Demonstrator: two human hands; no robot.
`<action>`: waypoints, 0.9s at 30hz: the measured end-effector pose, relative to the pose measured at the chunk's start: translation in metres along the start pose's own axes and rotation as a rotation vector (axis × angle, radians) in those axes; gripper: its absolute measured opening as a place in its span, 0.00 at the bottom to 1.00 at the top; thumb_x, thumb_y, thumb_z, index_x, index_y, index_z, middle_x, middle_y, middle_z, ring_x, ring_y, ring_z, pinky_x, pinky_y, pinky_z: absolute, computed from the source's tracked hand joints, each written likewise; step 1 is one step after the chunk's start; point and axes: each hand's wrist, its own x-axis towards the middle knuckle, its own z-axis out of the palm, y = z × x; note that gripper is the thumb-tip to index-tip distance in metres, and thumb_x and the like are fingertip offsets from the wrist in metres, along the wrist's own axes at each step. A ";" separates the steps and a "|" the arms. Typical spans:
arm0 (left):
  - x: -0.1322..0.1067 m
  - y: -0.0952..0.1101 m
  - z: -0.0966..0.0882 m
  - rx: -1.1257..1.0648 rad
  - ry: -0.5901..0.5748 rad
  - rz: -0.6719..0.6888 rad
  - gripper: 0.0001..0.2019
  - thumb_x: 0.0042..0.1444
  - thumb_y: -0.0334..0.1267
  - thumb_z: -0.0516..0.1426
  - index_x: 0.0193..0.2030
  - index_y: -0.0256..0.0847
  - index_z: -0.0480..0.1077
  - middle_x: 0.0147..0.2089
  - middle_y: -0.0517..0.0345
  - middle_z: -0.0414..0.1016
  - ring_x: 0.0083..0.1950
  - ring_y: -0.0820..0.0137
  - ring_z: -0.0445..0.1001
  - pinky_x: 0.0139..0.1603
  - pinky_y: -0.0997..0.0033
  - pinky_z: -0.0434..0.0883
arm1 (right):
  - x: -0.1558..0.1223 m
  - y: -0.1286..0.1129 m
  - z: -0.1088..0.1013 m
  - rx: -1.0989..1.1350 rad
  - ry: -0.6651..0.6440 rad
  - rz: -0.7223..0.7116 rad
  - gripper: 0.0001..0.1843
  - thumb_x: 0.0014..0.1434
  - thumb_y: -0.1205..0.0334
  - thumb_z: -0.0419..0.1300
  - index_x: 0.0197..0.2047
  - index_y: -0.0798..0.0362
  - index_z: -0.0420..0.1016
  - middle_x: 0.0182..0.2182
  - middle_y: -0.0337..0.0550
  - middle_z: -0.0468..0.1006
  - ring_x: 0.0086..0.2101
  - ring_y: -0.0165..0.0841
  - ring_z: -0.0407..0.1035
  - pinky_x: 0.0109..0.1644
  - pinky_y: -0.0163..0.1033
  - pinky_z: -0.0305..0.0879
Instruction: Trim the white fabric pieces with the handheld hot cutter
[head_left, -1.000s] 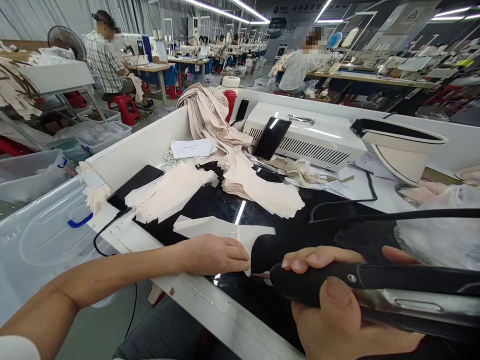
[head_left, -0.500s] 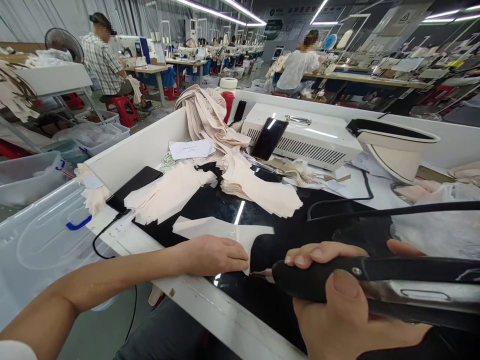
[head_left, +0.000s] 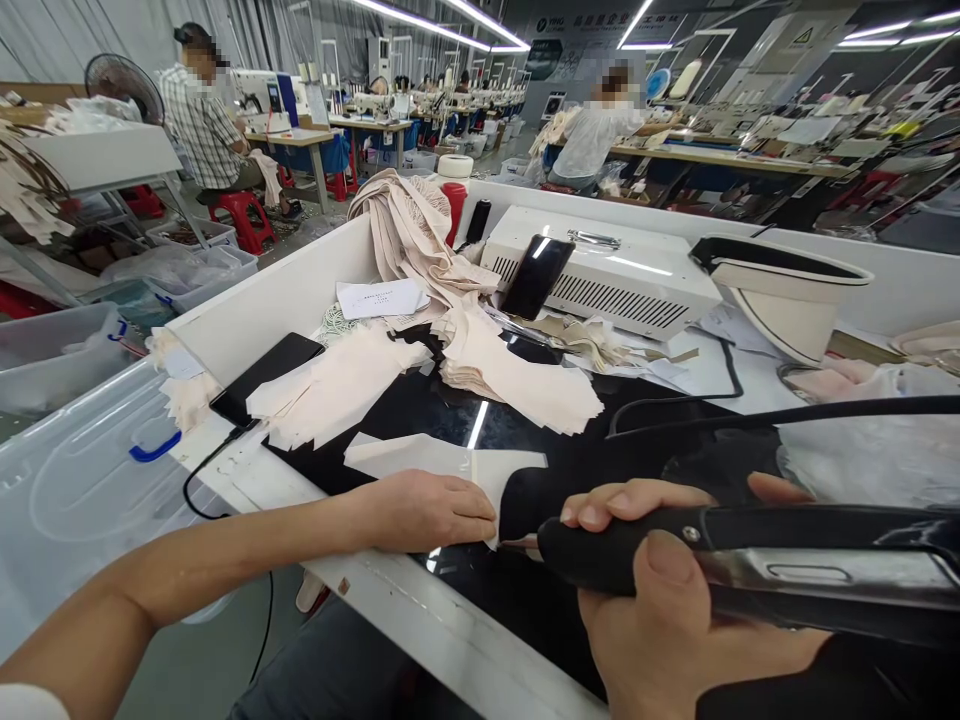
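My left hand [head_left: 431, 510] lies flat over the near part of a pale cut fabric piece [head_left: 409, 457], fingers stretched toward its lower right corner. The piece rests on the glossy black tabletop [head_left: 465, 580]. My right hand [head_left: 667, 600] is wrapped round a thick black and silver handheld tool [head_left: 795, 575] with a thin metal tip [head_left: 521, 543]. That tip points left and reaches the corner of the fabric beside my left fingertips; whether it touches, I cannot tell. Behind the piece lie two stacks of pale cut fabric, a left stack [head_left: 337, 380] and a right stack [head_left: 517, 380].
A black phone [head_left: 536, 277] leans against a white vented box [head_left: 600, 270]. A dark tablet-like slab [head_left: 266, 375] with a cable sits at the left edge. A black cord [head_left: 750, 413] crosses at right, near clear plastic [head_left: 847, 455]. People work at sewing machines beyond.
My right hand and the handheld tool have shifted slightly left. My left hand and the fabric piece look unmoved.
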 end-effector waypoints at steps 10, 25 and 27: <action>-0.001 0.000 0.001 0.010 -0.017 -0.005 0.18 0.83 0.21 0.57 0.64 0.42 0.86 0.66 0.51 0.92 0.70 0.64 0.89 0.71 0.70 0.85 | -0.004 -0.003 0.002 -0.081 0.009 -0.008 0.29 0.63 0.56 0.86 0.60 0.43 0.77 0.30 0.28 0.85 0.22 0.36 0.75 0.27 0.43 0.78; -0.003 -0.003 0.006 0.008 0.041 0.012 0.17 0.86 0.24 0.56 0.68 0.39 0.84 0.66 0.48 0.92 0.70 0.63 0.89 0.70 0.70 0.86 | -0.006 0.002 -0.001 -0.096 -0.016 -0.032 0.28 0.66 0.56 0.84 0.62 0.41 0.77 0.31 0.28 0.84 0.24 0.35 0.71 0.30 0.43 0.78; -0.003 -0.005 0.006 0.012 0.072 0.011 0.17 0.87 0.25 0.55 0.70 0.37 0.84 0.67 0.45 0.92 0.72 0.62 0.89 0.71 0.69 0.86 | -0.006 0.003 -0.003 -0.116 -0.025 -0.039 0.28 0.67 0.57 0.83 0.62 0.41 0.77 0.31 0.28 0.84 0.24 0.35 0.72 0.31 0.44 0.80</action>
